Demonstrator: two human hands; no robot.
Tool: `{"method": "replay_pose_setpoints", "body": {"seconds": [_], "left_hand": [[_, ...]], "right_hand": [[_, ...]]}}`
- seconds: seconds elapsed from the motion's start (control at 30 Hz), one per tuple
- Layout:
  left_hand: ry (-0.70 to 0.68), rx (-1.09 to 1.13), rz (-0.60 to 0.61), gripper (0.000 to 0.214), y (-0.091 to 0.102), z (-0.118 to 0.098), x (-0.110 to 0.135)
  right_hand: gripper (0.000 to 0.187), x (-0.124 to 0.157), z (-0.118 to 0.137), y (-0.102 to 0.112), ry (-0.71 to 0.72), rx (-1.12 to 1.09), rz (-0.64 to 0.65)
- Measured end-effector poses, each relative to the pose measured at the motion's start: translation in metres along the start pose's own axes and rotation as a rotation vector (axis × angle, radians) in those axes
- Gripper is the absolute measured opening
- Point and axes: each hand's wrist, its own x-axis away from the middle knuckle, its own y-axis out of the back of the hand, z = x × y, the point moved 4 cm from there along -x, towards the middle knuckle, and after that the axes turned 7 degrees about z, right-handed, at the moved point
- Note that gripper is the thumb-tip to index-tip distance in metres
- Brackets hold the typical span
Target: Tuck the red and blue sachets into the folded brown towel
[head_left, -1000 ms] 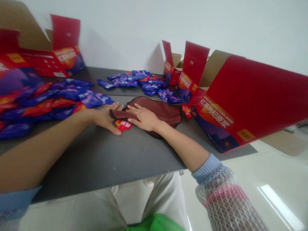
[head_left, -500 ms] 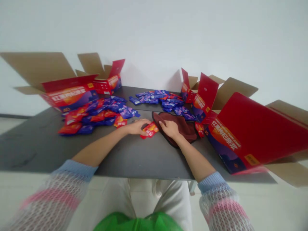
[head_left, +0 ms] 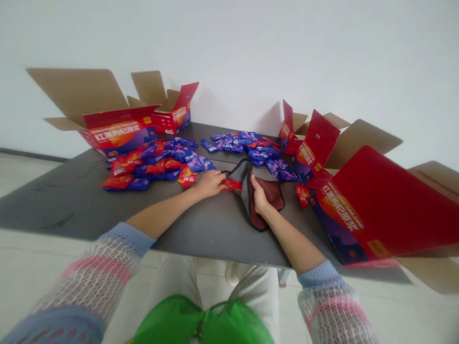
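Note:
A dark red cloth pouch [head_left: 271, 193] with a grey lining lies on the grey table [head_left: 201, 224] in front of me. My right hand [head_left: 258, 197] pinches its upper layer and lifts the mouth wide. My left hand [head_left: 211, 182] grips a red sachet [head_left: 231, 184] right at the pouch's mouth. Whether the sachet's tip is inside the pouch cannot be told.
Heaps of blue and red sachets [head_left: 158, 162] lie left of my hands, more sachets [head_left: 247, 143] at the back. Open red cartons stand at the left [head_left: 118, 131], back left [head_left: 172, 117] and right [head_left: 373, 210]. The table's near edge crosses above my lap.
My right hand went from lying flat on the pouch to lifting its top layer, showing the grey lining. My left hand brought the red sachet to the mouth. The camera view pulled back.

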Motion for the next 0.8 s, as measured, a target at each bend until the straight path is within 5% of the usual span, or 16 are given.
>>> {"method": "replay_pose_setpoints", "body": {"seconds": [0.1,0.23,0.5,0.8], "left_hand": [[0.008,-0.117,-0.005,0.019,0.005,0.004,0.001],[0.061,-0.218,-0.013,0.023,0.006,0.012,-0.005],[0.103,-0.186,0.035,0.026,-0.008,0.031,-0.017],[-0.259,0.172,0.169,0.026,-0.003,0.036,-0.024]], "right_hand": [[0.07,0.012,0.015,-0.018,0.225,0.024,0.188],[0.06,0.025,0.022,-0.04,0.438,0.421,0.431],[0.046,0.026,0.02,-0.052,0.579,0.628,0.621],[0.055,0.021,0.024,-0.05,0.516,0.668,0.617]]}}
